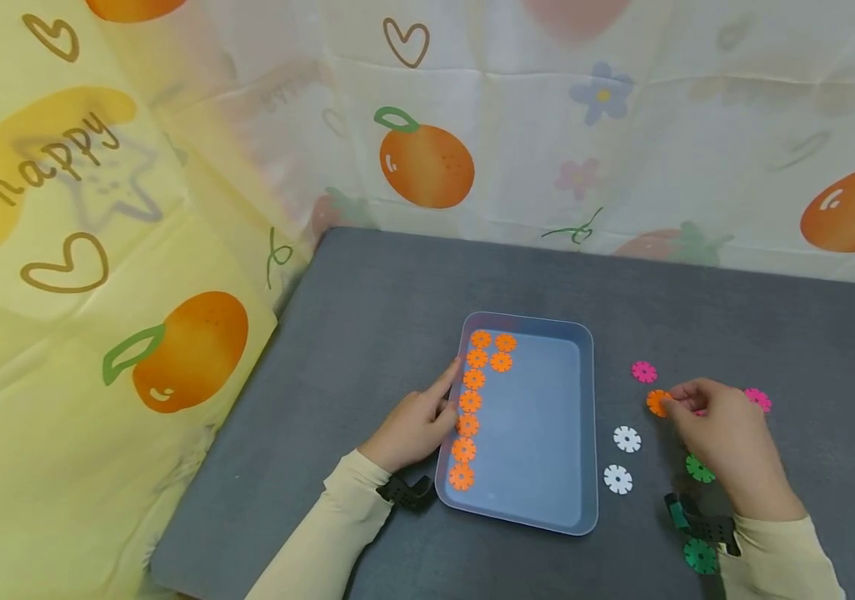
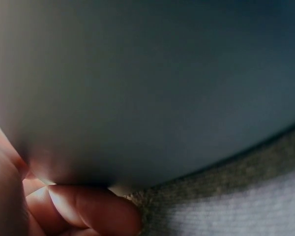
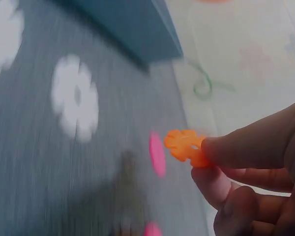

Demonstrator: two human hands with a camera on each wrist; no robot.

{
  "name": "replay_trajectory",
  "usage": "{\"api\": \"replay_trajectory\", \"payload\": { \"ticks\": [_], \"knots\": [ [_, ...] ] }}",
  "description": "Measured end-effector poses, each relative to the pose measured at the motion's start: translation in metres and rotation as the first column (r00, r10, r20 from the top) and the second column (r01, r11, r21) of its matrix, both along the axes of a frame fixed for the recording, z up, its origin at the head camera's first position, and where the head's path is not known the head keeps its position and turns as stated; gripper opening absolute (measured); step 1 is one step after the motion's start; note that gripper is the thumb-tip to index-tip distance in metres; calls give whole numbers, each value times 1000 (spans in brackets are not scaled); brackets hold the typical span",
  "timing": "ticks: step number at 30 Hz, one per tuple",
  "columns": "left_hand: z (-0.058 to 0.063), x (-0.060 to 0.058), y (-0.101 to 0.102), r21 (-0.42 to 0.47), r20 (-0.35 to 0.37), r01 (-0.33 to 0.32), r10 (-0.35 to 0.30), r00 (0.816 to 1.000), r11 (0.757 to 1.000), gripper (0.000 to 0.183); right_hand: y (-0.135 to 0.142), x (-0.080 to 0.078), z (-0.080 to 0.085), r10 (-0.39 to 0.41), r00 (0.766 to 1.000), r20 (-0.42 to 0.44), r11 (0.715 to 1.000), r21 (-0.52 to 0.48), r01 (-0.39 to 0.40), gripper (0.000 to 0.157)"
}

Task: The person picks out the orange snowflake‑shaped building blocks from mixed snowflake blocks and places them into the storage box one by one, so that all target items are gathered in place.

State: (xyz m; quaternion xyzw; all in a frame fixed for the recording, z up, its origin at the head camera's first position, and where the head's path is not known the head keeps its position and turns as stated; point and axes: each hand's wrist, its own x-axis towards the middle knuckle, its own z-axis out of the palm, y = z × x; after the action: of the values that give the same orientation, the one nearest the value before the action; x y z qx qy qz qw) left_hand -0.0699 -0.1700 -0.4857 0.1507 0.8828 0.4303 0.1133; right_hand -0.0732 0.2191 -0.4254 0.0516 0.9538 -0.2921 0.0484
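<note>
My right hand [image 1: 731,437] pinches an orange snowflake disc [image 3: 184,144] between thumb and finger, raised over the table right of the tray. A shallow blue-grey tray [image 1: 547,425] lies on the table. Inside it, several orange snowflake discs [image 1: 470,402] form a long column along the left wall, with two more [image 1: 503,352] beside the top of that column. My left hand [image 1: 414,427] holds the tray's left side, index finger along the wall. The left wrist view is mostly filled by the tray's dark surface, with curled fingers [image 2: 103,209] against its edge.
Right of the tray lie two white discs [image 1: 627,439], a pink disc [image 1: 643,372] and another pink disc [image 1: 757,400] beyond the right hand. Green discs [image 1: 700,556] lie near the right wrist. A fruit-printed cloth [image 1: 472,75] hangs behind the grey table [image 1: 285,433].
</note>
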Motion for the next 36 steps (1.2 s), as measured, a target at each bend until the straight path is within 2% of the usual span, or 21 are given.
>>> {"api": "replay_trajectory", "payload": {
  "ticks": [5,15,20,26,36],
  "knots": [
    [0,-1,1,-1,2,12,-12,1000,1000,71,-39,-15,5,57,997,-50,997,-48,-60,26],
    [0,-1,-1,12,11,11,-11,1000,1000,70,-104,-34,25,146,989,-25,983,-107,-148,19],
    [-1,-2,0,-7,-1,8,-8,1000,1000,71,-129,-43,14,215,976,36,970,-120,-210,14],
    [-4,-3,4,-9,9,19,-19,1000,1000,70,-147,-48,-8,285,957,51,951,-141,-275,14],
    [-6,-4,4,-10,24,18,-18,1000,1000,70,-150,-50,-28,271,956,113,961,-96,-261,27]
  ]
}}
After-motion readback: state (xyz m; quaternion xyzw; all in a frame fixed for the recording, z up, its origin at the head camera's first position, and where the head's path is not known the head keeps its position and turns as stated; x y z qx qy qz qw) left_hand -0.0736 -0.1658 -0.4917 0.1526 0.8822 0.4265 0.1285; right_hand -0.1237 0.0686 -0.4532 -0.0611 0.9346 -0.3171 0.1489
